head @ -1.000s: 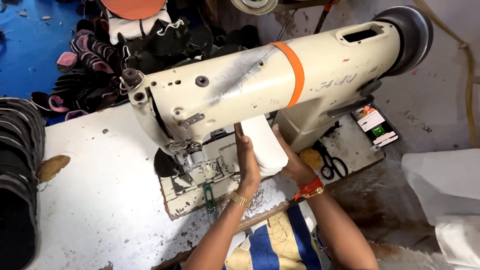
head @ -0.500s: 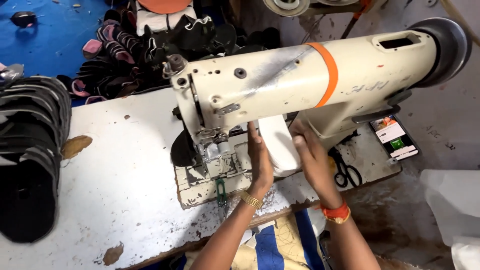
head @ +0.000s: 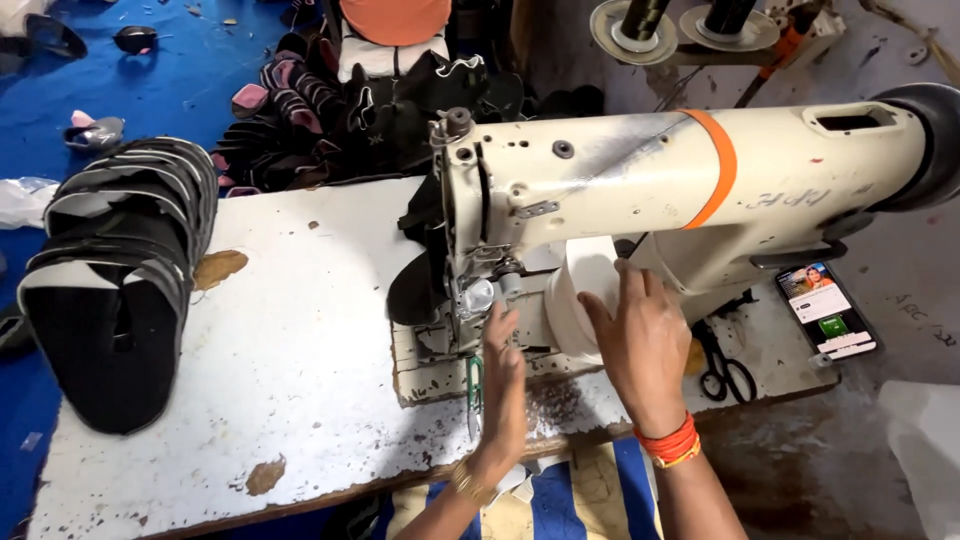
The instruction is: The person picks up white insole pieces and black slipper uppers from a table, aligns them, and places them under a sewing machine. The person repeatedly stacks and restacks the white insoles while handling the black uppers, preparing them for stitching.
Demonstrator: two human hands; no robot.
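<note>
A cream sewing machine (head: 640, 180) with an orange band stands on the worn white table (head: 290, 380). A black piece (head: 413, 290) lies under its needle. My left hand (head: 502, 385) lies flat on the machine bed just below the needle, fingers stretched and apart, next to green-handled snips (head: 473, 385). My right hand (head: 642, 342) grips the right side of a curved white piece (head: 572, 295) under the machine arm, with the thumb in front and the fingers over its top. Orange bangles are on that wrist.
A stack of black and grey shoe uppers (head: 115, 275) lies at the table's left end. More dark shoe pieces (head: 350, 100) are heaped behind. Black scissors (head: 722, 368) and a lit phone (head: 826, 310) lie to the right. Thread cones (head: 690, 20) stand at the back.
My left hand has come off the white piece and moved down-left to the machine bed by the needle. My right hand stays on the white piece. My view has shifted left.
</note>
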